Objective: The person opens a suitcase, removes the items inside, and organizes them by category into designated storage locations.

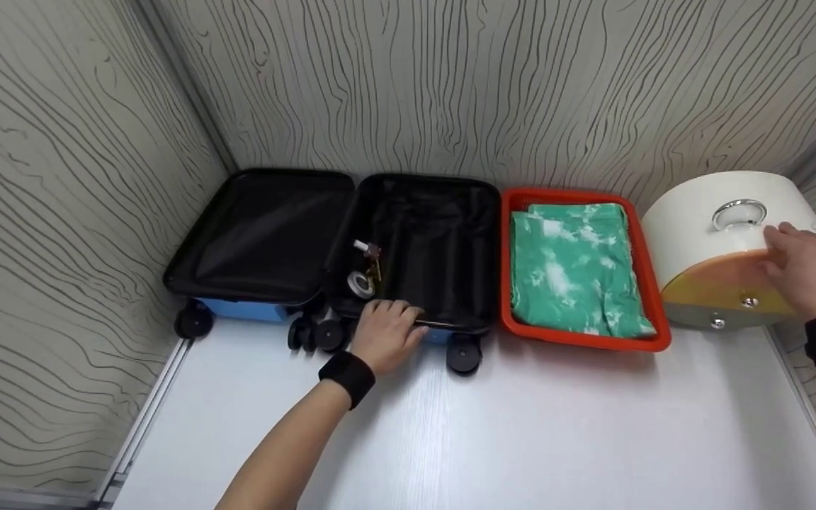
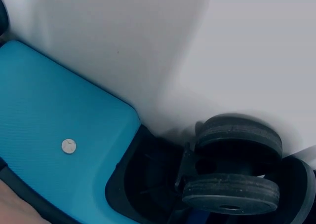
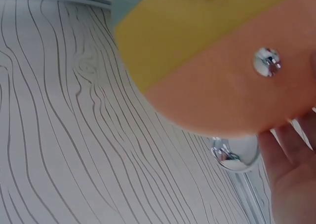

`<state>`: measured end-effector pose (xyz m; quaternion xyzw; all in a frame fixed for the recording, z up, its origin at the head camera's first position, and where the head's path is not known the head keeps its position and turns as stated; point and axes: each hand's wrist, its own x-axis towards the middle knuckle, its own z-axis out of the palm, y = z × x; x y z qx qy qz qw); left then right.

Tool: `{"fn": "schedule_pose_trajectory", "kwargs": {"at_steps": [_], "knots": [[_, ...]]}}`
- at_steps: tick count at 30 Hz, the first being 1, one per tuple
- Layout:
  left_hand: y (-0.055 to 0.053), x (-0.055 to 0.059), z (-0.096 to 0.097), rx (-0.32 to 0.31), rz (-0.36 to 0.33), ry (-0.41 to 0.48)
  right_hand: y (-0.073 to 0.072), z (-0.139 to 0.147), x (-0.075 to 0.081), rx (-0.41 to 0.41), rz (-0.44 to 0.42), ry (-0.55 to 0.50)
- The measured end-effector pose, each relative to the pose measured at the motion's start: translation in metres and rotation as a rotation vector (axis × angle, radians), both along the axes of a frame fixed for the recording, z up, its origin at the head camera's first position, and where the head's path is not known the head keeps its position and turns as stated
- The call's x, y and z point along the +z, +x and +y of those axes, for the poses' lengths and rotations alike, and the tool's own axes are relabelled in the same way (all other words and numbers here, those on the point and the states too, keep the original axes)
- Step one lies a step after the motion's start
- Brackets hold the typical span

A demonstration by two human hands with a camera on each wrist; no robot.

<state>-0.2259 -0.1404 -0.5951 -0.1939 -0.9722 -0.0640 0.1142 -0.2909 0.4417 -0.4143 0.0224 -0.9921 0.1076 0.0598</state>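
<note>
An open suitcase with black lining [image 1: 429,248] and a light blue shell [image 2: 59,115] lies on the table. My left hand [image 1: 388,336] rests on the front rim of its right half, fingers laid over the edge. Inside that half, near the left side, lie a small silver ring-shaped object [image 1: 360,285] and a small white-tipped item [image 1: 367,248]. To the far right, my right hand [image 1: 815,273] touches a white rounded box [image 1: 705,205] with a striped orange, yellow and grey-green front. Its fingers [image 3: 292,145] lie at the edge of the orange stripe.
A red basket [image 1: 585,342] holding folded green and white tie-dye cloth [image 1: 571,273] stands between suitcase and box. Black wheels [image 1: 465,356] project from the suitcase's front. Wood-grain patterned walls [image 1: 436,85] enclose the white table [image 1: 479,432] behind and at the sides.
</note>
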Motion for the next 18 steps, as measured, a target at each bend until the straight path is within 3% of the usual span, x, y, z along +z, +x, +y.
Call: {"fn": "schedule_pose_trajectory", "kwargs": {"at_steps": [13, 18], "knots": [[0.002, 0.003, 0.0, -0.004, -0.001, 0.018, 0.031, 0.0, 0.013, 0.048, -0.046, -0.052], [0.004, 0.005, 0.0, -0.006, -0.015, 0.017, 0.039, 0.0, 0.015, 0.117, 0.027, -0.011]]}}
